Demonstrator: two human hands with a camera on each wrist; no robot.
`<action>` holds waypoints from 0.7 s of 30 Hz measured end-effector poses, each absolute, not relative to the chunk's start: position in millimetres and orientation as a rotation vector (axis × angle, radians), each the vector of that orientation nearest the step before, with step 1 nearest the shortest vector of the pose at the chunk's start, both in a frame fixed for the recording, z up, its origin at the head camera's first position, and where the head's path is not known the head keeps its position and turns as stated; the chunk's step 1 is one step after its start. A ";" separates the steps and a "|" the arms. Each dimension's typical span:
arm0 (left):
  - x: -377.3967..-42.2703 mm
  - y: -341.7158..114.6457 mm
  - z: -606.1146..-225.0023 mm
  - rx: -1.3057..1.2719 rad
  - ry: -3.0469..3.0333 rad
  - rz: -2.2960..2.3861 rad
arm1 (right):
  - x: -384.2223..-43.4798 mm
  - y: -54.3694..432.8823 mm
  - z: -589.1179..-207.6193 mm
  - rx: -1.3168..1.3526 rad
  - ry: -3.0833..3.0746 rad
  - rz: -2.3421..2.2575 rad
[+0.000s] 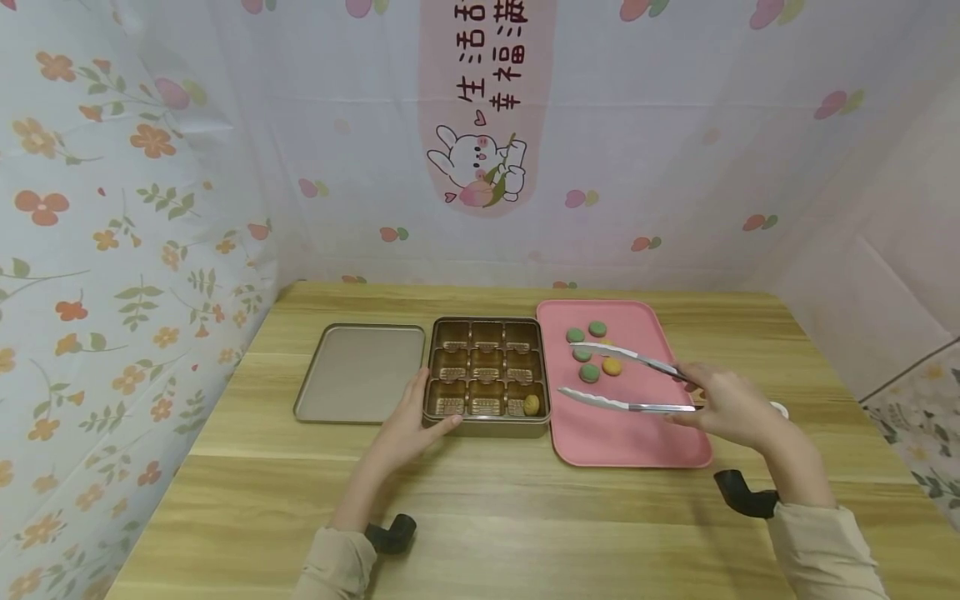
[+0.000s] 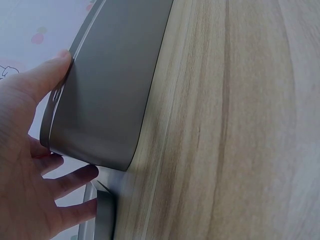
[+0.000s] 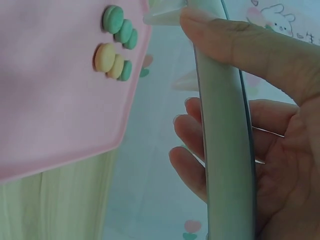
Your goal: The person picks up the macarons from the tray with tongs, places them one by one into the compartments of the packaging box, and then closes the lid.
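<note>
My right hand (image 1: 723, 404) holds metal tongs (image 1: 663, 407), their two arms spread apart over the pink tray (image 1: 630, 437). Green macarons (image 1: 589, 372) and yellow macarons (image 1: 612, 366) lie on that tray, and the far tong arm overlaps some of them in the head view. Nothing sits between the tong tips. At the front left corner of a bronze-coloured box (image 1: 487, 427), my left hand (image 1: 408, 425) rests with its thumb on the front rim and extended fingers along the left side. The box has nine compartments; a yellow macaron (image 1: 532, 405) stands in the front right one.
A flat lid (image 1: 363, 371) lies on the wooden table (image 1: 480, 517) left of the box. The tray is close beside the box's right side. A small white object (image 1: 780, 409) shows partly behind my right wrist. Patterned cloth (image 1: 337, 150) hangs behind the table.
</note>
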State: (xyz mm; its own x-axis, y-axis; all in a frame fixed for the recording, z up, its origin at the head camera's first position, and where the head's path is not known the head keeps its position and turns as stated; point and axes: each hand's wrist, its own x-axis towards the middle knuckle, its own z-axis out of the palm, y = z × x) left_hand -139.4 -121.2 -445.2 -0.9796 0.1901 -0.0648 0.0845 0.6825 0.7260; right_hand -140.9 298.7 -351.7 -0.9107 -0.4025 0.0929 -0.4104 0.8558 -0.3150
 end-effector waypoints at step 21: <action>-139.3 -121.7 -444.7 0.224 2.744 1.185 | -141.1 246.9 -316.2 0.906 -2.783 0.103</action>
